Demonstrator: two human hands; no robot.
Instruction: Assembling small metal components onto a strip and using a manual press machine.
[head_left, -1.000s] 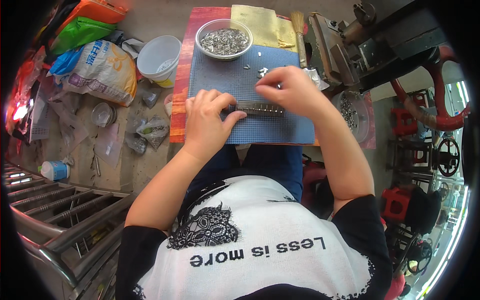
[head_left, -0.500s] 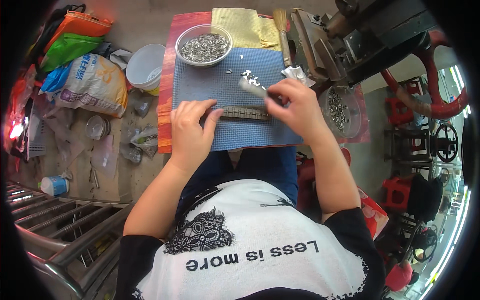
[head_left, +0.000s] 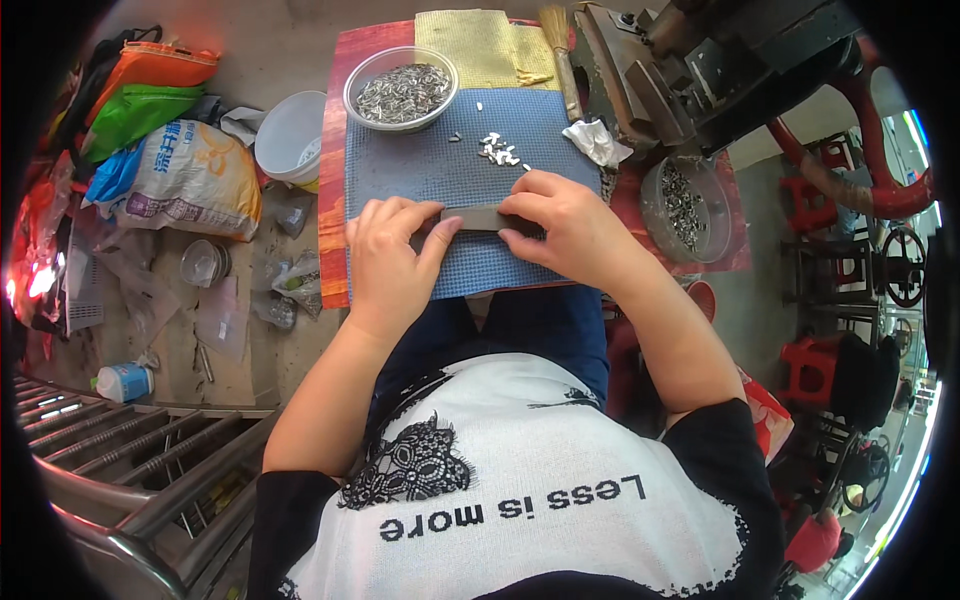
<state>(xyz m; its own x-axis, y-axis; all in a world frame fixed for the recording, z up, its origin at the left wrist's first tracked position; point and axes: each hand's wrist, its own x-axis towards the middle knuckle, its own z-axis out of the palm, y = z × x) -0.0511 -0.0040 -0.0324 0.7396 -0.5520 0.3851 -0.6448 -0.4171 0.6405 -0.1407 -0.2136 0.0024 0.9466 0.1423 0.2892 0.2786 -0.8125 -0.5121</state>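
Blue textured mat [head_left: 400,165], left hand [head_left: 388,245] and right hand [head_left: 572,225] clamped on a grey bar [head_left: 474,218], its ends largely hidden

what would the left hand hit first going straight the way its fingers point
Past the grey bar it holds, the left hand would likely meet the right hand, though depth is unclear.

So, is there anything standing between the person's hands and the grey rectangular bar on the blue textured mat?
Nothing visible does: the left hand and right hand hold the bar at its ends. Small white pieces lie beyond it on the mat.
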